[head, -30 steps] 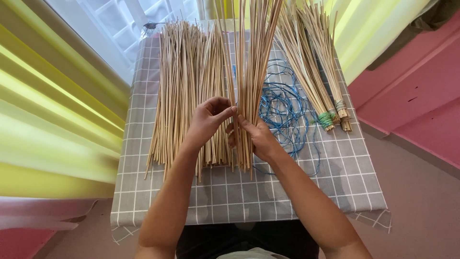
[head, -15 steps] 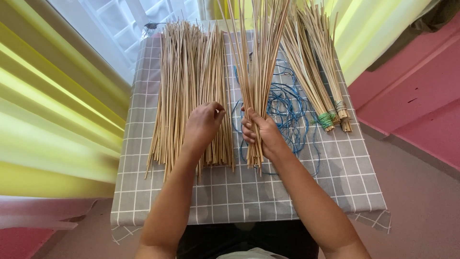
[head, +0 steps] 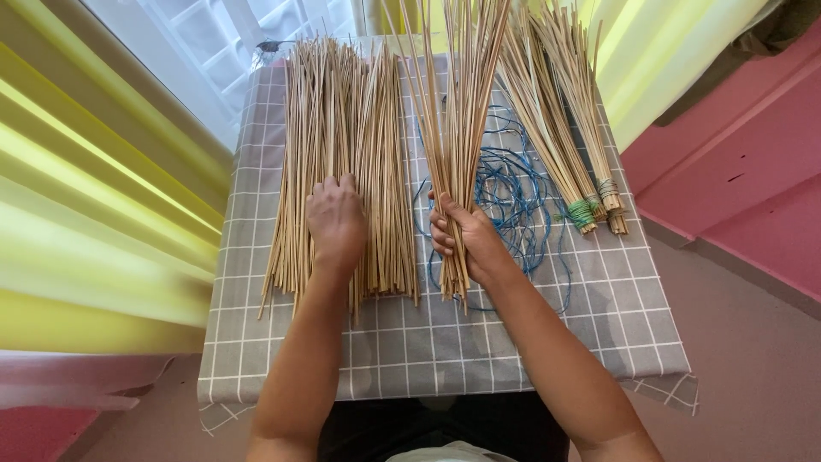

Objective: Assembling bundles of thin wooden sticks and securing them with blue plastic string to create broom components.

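Grey checked tablecloth (head: 445,351) centre frame; right hand (head: 466,239) grips thin tan sticks bundle (head: 457,128), tops cut off; left hand (head: 335,221) presses flat on loose tan sticks pile (head: 342,137), fingertips hidden.

The right grip (head: 462,235) is closed around a bunch of thin sticks (head: 456,128), just right of the loose stick pile (head: 342,145) on the checked desk (head: 479,342). The left grip (head: 335,218) rests flat on that pile. Blue cord (head: 513,188) lies right of it.

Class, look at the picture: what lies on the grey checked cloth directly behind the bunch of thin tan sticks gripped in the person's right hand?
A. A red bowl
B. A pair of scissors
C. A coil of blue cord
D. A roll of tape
C: loops of blue cord spread on the grey checked cloth behind the bunch of thin tan sticks in the right hand.
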